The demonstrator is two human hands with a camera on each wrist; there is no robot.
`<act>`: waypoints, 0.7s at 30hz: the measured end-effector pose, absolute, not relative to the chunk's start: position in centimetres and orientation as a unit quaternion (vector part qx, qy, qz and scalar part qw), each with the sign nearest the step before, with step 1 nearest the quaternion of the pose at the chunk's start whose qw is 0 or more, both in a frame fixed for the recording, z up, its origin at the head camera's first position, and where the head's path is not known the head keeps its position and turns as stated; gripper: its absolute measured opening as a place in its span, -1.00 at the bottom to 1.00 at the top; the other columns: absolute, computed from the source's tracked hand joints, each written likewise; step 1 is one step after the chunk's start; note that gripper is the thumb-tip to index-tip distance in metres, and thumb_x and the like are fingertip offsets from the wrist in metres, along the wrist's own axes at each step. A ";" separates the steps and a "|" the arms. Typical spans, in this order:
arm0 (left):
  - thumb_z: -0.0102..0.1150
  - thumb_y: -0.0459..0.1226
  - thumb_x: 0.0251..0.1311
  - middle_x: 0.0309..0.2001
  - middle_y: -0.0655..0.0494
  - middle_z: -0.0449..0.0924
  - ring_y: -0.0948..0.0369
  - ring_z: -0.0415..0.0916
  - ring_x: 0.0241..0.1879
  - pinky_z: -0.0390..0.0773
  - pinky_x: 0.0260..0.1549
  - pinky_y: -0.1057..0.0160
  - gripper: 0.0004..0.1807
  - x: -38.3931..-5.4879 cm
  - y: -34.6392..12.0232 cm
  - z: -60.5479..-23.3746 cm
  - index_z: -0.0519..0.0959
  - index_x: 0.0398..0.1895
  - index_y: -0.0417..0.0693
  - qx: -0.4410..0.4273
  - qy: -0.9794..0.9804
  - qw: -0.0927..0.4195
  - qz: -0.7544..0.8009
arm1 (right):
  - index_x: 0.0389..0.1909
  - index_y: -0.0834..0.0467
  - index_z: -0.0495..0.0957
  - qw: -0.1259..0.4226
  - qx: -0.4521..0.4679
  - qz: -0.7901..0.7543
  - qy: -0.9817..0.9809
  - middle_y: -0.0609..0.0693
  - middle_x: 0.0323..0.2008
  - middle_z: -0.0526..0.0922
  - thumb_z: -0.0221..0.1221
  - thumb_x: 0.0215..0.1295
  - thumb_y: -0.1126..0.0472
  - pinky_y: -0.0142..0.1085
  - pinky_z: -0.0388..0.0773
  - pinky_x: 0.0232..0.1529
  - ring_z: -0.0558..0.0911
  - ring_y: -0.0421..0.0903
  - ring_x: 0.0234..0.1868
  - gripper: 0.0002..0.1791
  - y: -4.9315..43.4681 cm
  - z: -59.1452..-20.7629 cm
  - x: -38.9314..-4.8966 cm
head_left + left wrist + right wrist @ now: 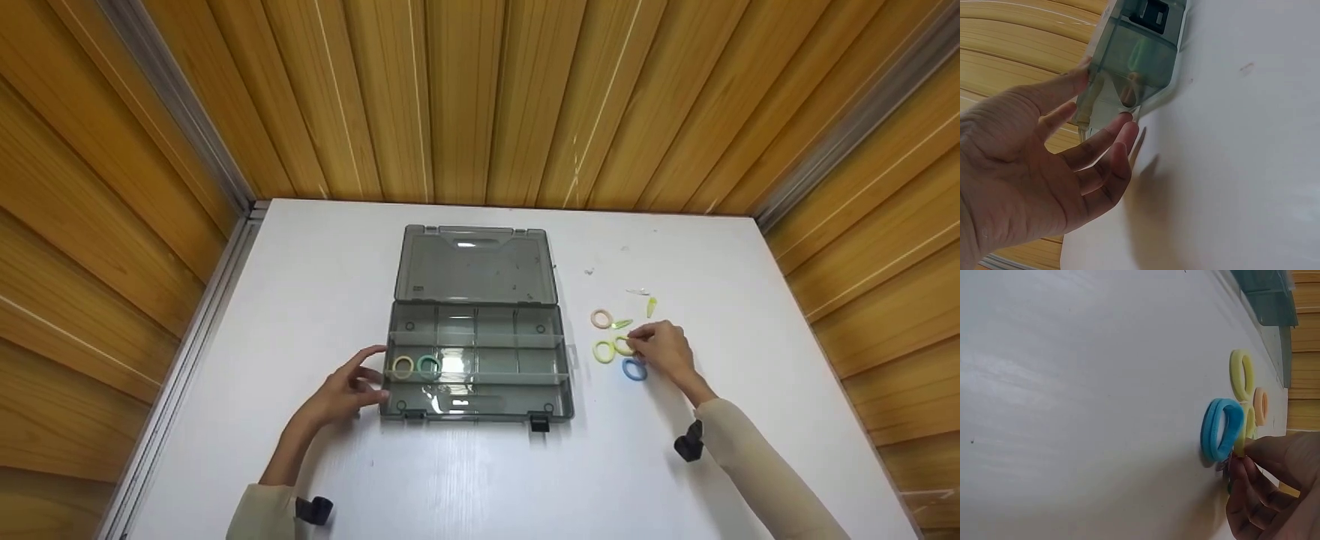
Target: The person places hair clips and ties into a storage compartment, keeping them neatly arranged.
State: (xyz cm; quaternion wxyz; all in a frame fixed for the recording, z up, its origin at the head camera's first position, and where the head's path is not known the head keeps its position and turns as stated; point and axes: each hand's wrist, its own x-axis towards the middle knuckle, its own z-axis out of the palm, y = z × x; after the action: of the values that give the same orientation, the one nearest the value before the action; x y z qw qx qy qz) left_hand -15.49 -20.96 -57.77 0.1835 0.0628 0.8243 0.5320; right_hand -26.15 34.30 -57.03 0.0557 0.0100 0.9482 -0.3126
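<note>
Pinching a pale-yellow fabric ring-shaped hair tie (616,346) in the right hand (663,349) — grip nearly closed, thumb against fingertips. Tie is at the white desk (465,484), right of the open smoky-grey plastic compartment box (495,402), just beside a blue fabric ring-shaped hair tie (1211,432). Left hand (339,395) grip spread loosely — fingertips touching the box's left side.

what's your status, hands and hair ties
Right hand pinches a yellow hair tie. Left hand touches left edge of compartment box. Lid open. Blue hair tie close by, possibly in the way.
</note>
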 end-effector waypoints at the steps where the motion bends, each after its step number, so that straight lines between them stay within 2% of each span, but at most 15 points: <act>1: 0.39 -0.25 0.27 0.09 -0.34 0.58 0.02 0.65 -0.08 0.64 -0.26 0.07 -0.14 -15.5 -21.0 -57.7 0.16 0.57 0.03 0.065 0.825 0.183 0.531 | -0.13 0.36 0.73 0.055 0.012 -0.312 0.948 0.21 -0.33 0.79 0.28 0.33 0.27 -0.42 0.45 -0.45 0.70 -0.14 -0.46 -0.77 34.3 -56.9 -26.1; 6: 0.37 -0.25 0.28 0.11 -0.34 0.59 -0.02 0.65 -0.05 0.63 -0.20 0.06 -0.14 -15.2 -21.0 -57.4 0.15 0.58 0.06 0.059 0.826 0.184 0.530 | -0.12 0.35 0.73 0.039 0.016 -0.316 0.948 0.26 -0.25 0.78 0.28 0.33 0.26 -0.43 0.44 -0.44 0.73 -0.04 -0.42 -0.76 34.2 -56.1 -25.8; 13: 0.37 -0.26 0.28 0.10 -0.36 0.58 0.01 0.64 -0.09 0.64 -0.33 0.04 -0.15 -15.1 -21.2 -57.4 0.16 0.57 0.06 0.055 0.826 0.183 0.530 | -0.15 0.39 0.73 0.003 -0.013 -0.343 0.939 0.31 -0.30 0.78 0.28 0.31 0.31 -0.52 0.42 -0.52 0.78 0.16 -0.39 -0.79 33.9 -54.9 -25.6; 17: 0.38 -0.24 0.27 0.11 -0.34 0.58 0.03 0.64 -0.09 0.63 -0.35 0.10 -0.16 -15.4 -21.1 -57.4 0.18 0.56 0.08 0.053 0.830 0.182 0.524 | -0.18 0.41 0.72 -0.005 -0.035 -0.373 0.927 0.33 -0.32 0.78 0.28 0.31 0.37 -0.54 0.46 -0.56 0.78 0.14 -0.44 -0.82 33.4 -54.2 -25.3; 21: 0.39 -0.23 0.27 0.13 -0.32 0.57 0.05 0.64 -0.10 0.64 -0.40 0.13 -0.16 -15.4 -20.8 -57.2 0.19 0.56 0.14 0.031 0.829 0.193 0.524 | -0.15 0.41 0.72 0.018 -0.051 -0.408 0.911 0.33 -0.32 0.77 0.28 0.33 0.36 -0.43 0.60 -0.56 0.77 0.01 -0.48 -0.82 32.2 -53.6 -25.1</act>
State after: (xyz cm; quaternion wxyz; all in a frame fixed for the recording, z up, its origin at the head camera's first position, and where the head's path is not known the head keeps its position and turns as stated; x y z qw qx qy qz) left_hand -15.39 -20.80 -57.16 0.1928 0.0311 0.8291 0.5238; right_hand -25.14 32.21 -53.56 0.0182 -0.0505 0.9113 -0.4082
